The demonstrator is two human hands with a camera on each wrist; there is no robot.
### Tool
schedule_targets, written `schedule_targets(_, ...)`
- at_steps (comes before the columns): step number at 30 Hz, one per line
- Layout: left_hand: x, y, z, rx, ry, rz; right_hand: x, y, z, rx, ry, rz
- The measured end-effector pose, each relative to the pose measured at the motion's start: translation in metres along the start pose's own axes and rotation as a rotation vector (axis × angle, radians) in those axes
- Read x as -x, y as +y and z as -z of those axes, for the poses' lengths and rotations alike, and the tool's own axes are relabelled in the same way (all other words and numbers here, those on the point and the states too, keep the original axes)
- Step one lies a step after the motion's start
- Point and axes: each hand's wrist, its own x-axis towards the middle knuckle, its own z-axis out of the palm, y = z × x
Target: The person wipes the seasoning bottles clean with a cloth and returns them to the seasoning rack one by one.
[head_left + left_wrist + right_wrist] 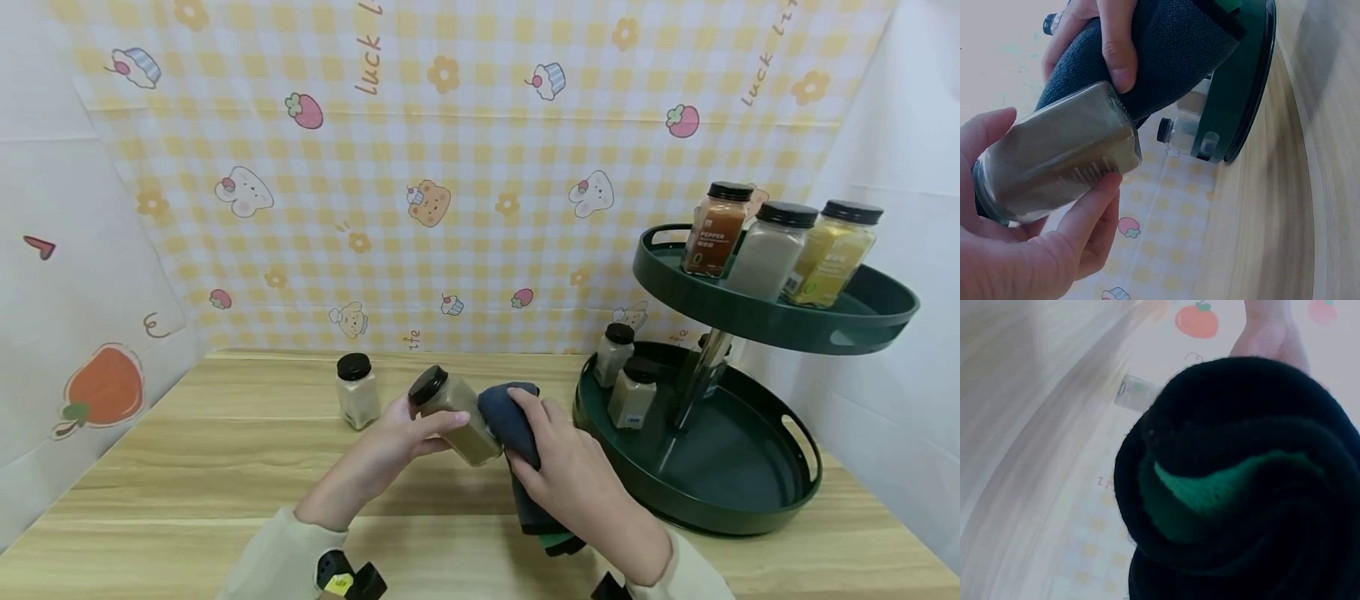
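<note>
In the head view my left hand (408,437) grips a glass spice jar (467,425) with a black lid, tilted so its base points down to the right. Brownish-grey powder fills it, as the left wrist view shows. My right hand (562,458) holds a folded dark blue cloth (513,425) with a green underside against the jar's base end. The right wrist view is mostly filled by the rolled cloth (1229,487), which hides the right fingers and the held jar. Another black-lidded jar (358,400) stands upright behind my left hand.
A green two-tier round rack (738,500) stands on the wooden table (187,467) at the right. Its upper tray (787,325) bears a pepper jar (716,233), a pale jar (772,254) and a yellow jar (832,254). Small jars (632,396) stand on the lower tray.
</note>
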Motion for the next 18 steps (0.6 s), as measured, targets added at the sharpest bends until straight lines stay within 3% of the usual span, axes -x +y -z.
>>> schedule_targets(10,-0.001,-0.002,0.000,-0.021,0.047,0.009,0.002,-0.003,0.002,0.020,-0.005,0.021)
schedule_targets(18,-0.003,-0.001,0.012,-0.014,0.001,-0.031,0.000,0.000,0.008,-0.045,-0.032,-0.014)
